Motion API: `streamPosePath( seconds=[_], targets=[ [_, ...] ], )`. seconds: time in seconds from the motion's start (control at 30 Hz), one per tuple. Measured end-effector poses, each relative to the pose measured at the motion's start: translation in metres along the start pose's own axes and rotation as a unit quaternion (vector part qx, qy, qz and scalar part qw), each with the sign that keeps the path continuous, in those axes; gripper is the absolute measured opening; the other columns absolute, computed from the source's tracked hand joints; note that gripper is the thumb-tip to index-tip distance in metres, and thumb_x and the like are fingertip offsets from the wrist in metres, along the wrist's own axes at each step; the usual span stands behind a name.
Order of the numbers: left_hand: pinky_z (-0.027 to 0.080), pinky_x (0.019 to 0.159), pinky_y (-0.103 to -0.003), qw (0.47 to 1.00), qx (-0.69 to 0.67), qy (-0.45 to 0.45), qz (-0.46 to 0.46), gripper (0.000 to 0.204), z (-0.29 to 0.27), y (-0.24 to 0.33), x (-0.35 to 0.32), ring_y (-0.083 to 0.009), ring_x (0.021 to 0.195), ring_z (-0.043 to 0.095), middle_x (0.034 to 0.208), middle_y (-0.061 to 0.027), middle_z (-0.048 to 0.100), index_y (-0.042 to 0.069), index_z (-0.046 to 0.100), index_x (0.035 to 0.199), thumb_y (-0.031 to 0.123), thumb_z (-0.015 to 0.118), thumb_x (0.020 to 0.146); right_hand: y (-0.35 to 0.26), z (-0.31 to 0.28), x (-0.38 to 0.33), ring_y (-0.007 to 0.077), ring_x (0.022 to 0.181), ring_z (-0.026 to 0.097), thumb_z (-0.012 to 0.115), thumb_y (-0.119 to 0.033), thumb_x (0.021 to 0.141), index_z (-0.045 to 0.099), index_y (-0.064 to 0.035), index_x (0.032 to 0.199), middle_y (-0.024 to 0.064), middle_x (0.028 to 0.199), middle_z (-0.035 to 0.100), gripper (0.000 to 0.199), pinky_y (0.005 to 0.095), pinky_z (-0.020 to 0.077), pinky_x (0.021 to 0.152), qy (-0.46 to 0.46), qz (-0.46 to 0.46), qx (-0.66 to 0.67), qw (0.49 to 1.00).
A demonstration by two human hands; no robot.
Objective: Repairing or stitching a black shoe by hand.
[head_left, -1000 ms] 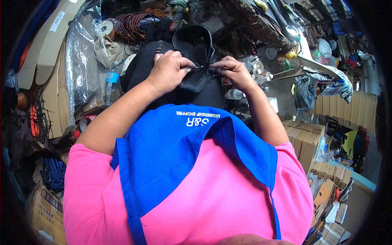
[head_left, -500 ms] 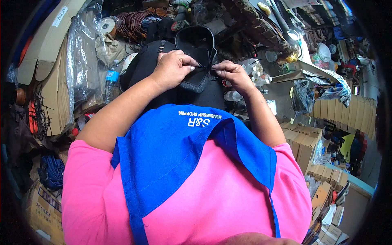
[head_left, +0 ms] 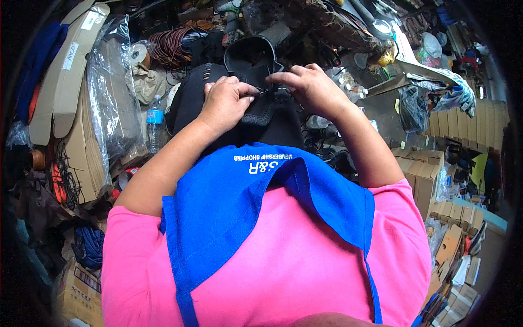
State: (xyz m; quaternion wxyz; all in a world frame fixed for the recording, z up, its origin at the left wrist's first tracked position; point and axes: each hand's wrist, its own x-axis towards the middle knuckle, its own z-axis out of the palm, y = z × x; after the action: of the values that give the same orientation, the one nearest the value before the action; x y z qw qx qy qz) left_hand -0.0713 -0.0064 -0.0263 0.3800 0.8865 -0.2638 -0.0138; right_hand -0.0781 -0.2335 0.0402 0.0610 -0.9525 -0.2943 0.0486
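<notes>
A hollow black leather-like piece (head_left: pixel 246 66), with a raised curved rim and a stitched-looking near edge, rests on my dark-clothed lap. My left hand (head_left: pixel 224 103) is at its left side, thumb and forefinger pinched on a thin needle-like thing (head_left: pixel 262 91) that points right. Across from it, my right hand (head_left: pixel 316 90) bends over the right rim. Its forefinger reaches over the piece, and the other fingers are curled. Whatever lies between the right thumb and fingers is hidden by the hand and the dark material.
A water bottle (head_left: pixel 154 122) stands to the left, beside plastic-wrapped cardboard (head_left: pixel 111 92). Coiled reddish-brown cord (head_left: pixel 173 46) and a spool (head_left: pixel 139 53) lie at the far left. Several small white containers (head_left: pixel 348 84) are right of my hands. Stacked cardboard boxes (head_left: pixel 422 177) stand farther right.
My right hand has turned and come further over the piece, its back now more upward. The left hand stays pinched, slightly lower. The whole view has shifted a little.
</notes>
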Motion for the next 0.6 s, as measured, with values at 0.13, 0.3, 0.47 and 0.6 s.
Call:
streamPosePath(
  seconds=[0.13, 0.3, 0.47, 0.6],
  targets=[
    [0.040, 0.075, -0.037, 1.000, -0.015, -0.010, -0.013, 0.015, -0.002, 0.001, 0.002, -0.0225, 0.081, 0.055, 0.072, -0.0042, 0.057, 0.015, 0.073, 0.089, 0.016, 0.066, 0.075, 0.013, 0.017, -0.008, 0.0226, 0.086, 0.059, 0.061, 0.000, 0.075, 0.057, -0.0133, 0.106, 0.0082, 0.092, 0.059, 0.034, 0.0343, 0.0452, 0.080, 0.040, 0.036, 0.170, 0.984],
    [0.033, 0.082, -0.039, 0.996, -0.039, -0.059, -0.053, 0.013, -0.004, -0.001, 0.005, -0.0205, 0.091, 0.055, 0.078, 0.0000, 0.059, 0.021, 0.073, 0.088, 0.020, 0.065, 0.078, 0.014, 0.031, -0.014, 0.0115, 0.085, 0.056, 0.057, 0.011, 0.074, 0.057, -0.0050, 0.102, 0.0045, 0.093, 0.058, 0.032, 0.0243, 0.0459, 0.076, 0.061, 0.094, 0.346, 0.932],
    [0.033, 0.082, -0.038, 0.997, -0.037, -0.058, -0.042, 0.013, -0.004, -0.003, 0.007, -0.0208, 0.091, 0.054, 0.078, -0.0004, 0.057, 0.022, 0.073, 0.087, 0.018, 0.064, 0.079, 0.020, 0.038, -0.014, 0.0077, 0.084, 0.052, 0.054, 0.014, 0.075, 0.057, -0.0041, 0.104, 0.0005, 0.095, 0.057, 0.035, 0.0230, 0.0440, 0.076, 0.048, 0.114, 0.439, 0.890],
    [0.033, 0.081, -0.038, 0.999, 0.003, -0.043, 0.003, 0.013, -0.010, -0.002, 0.010, -0.0212, 0.091, 0.054, 0.079, -0.0011, 0.057, 0.021, 0.073, 0.087, 0.018, 0.065, 0.078, 0.013, 0.034, -0.012, 0.0071, 0.082, 0.051, 0.056, 0.013, 0.075, 0.057, -0.0047, 0.106, 0.0011, 0.094, 0.057, 0.035, 0.0231, 0.0439, 0.074, 0.063, 0.103, 0.420, 0.900]
  ],
)
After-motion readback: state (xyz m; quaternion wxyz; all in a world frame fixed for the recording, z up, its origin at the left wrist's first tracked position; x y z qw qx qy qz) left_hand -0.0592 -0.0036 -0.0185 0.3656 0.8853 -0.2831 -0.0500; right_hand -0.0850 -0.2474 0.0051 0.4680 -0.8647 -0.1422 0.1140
